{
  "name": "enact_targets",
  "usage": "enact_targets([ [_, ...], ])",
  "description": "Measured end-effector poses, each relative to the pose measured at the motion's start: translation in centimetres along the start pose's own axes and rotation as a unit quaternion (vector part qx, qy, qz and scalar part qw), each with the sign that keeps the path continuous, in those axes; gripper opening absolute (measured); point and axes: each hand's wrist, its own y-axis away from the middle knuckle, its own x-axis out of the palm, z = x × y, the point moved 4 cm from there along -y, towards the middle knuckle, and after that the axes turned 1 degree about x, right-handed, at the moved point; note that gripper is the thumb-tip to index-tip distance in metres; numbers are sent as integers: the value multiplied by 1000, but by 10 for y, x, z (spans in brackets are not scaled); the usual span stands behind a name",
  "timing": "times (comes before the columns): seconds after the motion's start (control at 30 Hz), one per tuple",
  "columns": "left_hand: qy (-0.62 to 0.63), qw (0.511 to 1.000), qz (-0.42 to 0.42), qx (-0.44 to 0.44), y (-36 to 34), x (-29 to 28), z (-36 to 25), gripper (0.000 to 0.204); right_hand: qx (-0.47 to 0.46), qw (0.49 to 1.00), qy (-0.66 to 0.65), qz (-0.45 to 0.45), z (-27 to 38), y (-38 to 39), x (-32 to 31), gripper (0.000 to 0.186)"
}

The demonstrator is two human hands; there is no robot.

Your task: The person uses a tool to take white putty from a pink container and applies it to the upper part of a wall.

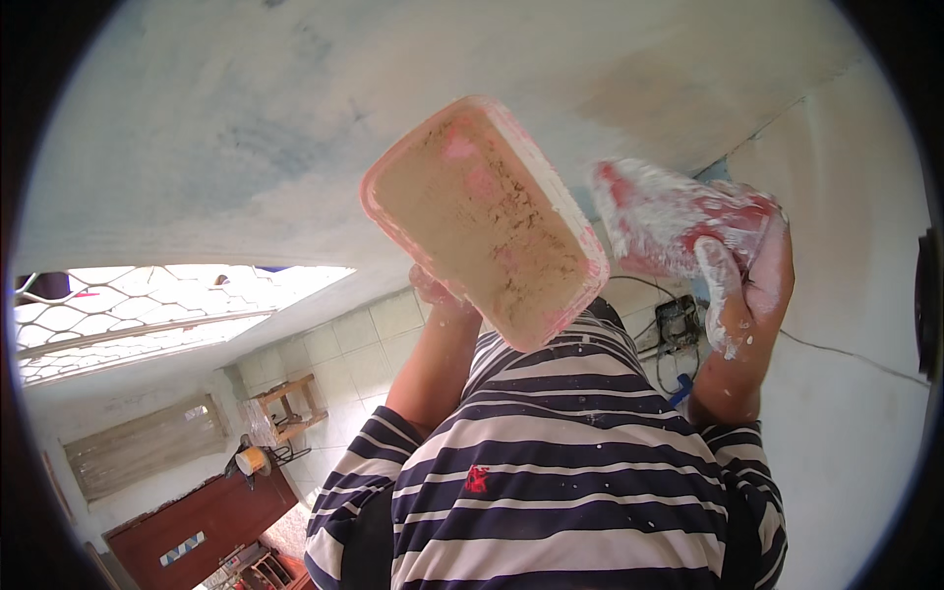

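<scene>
My left hand (pixel 431 287) is closed on a rectangular pink tub (pixel 487 221), held up in front of me from beneath. Its broad face is coated in beige, with crumbly patches and pink showing through. Most of my left fingers are hidden behind it. To the right of the tub, my right hand (pixel 749 280), thumb smeared white, grips a flat red spreader (pixel 678 218) caked with white putty. The spreader's edge near the tub is blurred, and a small gap appears between the two. My other right fingers are largely hidden.
A patchy white wall (pixel 265 128) rises ahead, meeting another wall (pixel 836 216) at the right corner. A latticed window (pixel 128 315) is at left. Below are floor tiles (pixel 354 344), a wooden stool (pixel 290 408), a reddish-brown door (pixel 202 531) and a dark device with cables (pixel 678 320).
</scene>
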Motion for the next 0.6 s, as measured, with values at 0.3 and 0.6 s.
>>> enact_targets([
  [0.3,54,991,117,-25,0,13,-35,95,-86,872,317,363,28,5,81,51],
  [0.6,13,991,72,-114,27,-21,-83,93,-96,836,335,424,34,31,160,52],
])
